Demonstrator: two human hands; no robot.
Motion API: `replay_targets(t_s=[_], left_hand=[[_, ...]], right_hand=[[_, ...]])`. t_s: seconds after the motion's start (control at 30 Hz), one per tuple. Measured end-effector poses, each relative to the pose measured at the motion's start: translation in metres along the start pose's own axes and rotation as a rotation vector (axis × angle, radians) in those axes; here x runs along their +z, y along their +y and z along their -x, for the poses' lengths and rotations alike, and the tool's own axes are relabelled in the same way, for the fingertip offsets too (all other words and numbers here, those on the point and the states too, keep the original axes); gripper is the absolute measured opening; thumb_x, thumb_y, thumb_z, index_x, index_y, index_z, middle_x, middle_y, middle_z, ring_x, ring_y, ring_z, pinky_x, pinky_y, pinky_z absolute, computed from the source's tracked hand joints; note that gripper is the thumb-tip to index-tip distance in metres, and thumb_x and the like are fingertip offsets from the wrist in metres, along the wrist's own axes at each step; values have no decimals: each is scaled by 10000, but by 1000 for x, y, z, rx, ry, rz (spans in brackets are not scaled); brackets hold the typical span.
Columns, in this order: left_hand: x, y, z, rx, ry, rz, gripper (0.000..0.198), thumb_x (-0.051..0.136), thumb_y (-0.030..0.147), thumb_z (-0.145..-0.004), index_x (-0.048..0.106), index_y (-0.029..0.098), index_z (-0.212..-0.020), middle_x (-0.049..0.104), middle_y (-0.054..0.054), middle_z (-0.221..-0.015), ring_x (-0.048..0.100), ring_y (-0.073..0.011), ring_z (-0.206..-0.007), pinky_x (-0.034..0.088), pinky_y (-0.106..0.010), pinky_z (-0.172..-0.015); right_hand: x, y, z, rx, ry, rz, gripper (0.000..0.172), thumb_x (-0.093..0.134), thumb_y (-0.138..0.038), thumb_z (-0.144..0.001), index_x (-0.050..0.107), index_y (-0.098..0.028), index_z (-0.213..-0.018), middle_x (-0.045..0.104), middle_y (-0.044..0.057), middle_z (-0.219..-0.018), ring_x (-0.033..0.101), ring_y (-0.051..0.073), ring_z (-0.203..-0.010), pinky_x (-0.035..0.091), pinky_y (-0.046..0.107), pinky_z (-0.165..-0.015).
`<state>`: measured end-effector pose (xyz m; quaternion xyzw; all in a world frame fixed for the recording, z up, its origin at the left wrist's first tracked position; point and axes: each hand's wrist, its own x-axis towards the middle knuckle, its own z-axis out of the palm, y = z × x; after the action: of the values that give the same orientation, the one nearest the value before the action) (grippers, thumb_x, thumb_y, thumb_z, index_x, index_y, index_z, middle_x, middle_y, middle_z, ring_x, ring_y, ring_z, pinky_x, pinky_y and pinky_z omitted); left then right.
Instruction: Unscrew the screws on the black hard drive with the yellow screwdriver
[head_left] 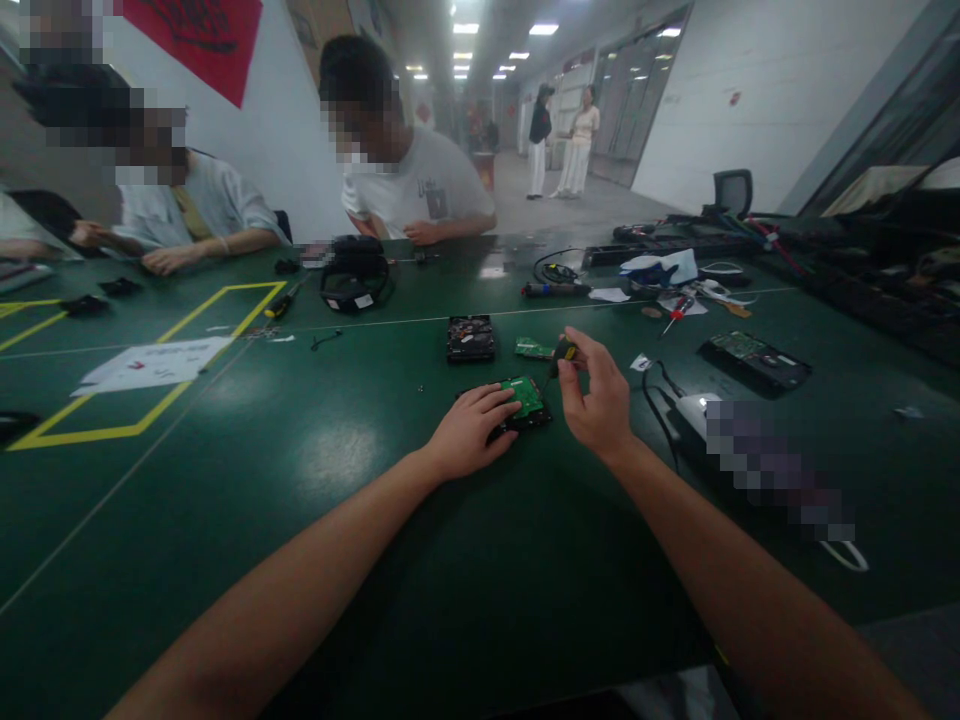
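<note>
A hard drive [534, 414] with its green circuit board facing up lies on the green table. My left hand [476, 428] rests across its left part, fingers over the board and thumb along the near edge, holding it. In my right hand [598, 396], closed fingers grip a screwdriver [562, 352] by its black and yellow handle. Its thin shaft points down to the drive's right end; whether the tip sits in a screw is too small to tell. Just behind lie a loose green circuit board [529, 347] and another black hard drive [470, 338].
To the right lie another drive [756, 360], a cabled power strip [694, 410] and a red screwdriver [677, 314]. Farther back are a black headset [354, 285], a second yellow-black screwdriver [280, 304] and tangled cables. A paper sheet [150, 366] lies left. People sit across the table.
</note>
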<state>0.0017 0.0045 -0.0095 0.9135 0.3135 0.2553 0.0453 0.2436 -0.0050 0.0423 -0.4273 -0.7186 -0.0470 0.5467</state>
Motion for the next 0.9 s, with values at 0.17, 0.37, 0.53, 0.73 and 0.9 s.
replay_targets(t_s=[0.17, 0.37, 0.53, 0.73, 0.9], left_hand=[[-2, 1, 0, 4, 6, 0, 456, 659, 356, -1001, 621, 224, -1436, 605, -126, -1528, 500, -353, -1480, 454, -615, -1195], [0, 0, 0, 4, 12, 12, 462, 661, 365, -1000, 622, 233, -1442, 605, -122, -1527, 501, -355, -1479, 446, -620, -1202], [1, -2, 1, 5, 11, 3, 467, 659, 366, -1000, 621, 231, -1445, 605, -122, -1528, 500, -354, -1479, 452, -611, -1198], [0, -1, 0, 6, 8, 4, 470, 657, 363, -1003, 610, 237, -1453, 598, -120, -1536, 494, -350, -1485, 450, -627, -1195], [0, 0, 0, 2, 14, 12, 474, 680, 347, -985, 618, 237, -1442, 604, -119, -1528, 498, -351, -1484, 449, -622, -1199]], right_hand=[[-1, -3, -2, -34, 30, 3, 439, 661, -244, -990, 573, -298, -1417, 676, 108, -1281, 688, 280, -1126, 651, 454, -860], [0, 2, -1, 10, -44, -62, 465, 566, -210, -1025, 510, -309, -1476, 690, 101, -1343, 723, 268, -1105, 637, 499, -944], [-1, -2, -2, -15, 4, 1, 435, 645, -235, -998, 554, -294, -1418, 688, 104, -1284, 703, 273, -1080, 637, 491, -904], [-4, -5, -5, -32, 30, 21, 409, 690, -254, -981, 590, -304, -1374, 652, 101, -1205, 660, 269, -1060, 642, 458, -823], [-1, -4, -2, -35, -48, -27, 493, 559, -208, -1033, 509, -335, -1507, 679, 93, -1320, 706, 257, -1045, 622, 511, -952]])
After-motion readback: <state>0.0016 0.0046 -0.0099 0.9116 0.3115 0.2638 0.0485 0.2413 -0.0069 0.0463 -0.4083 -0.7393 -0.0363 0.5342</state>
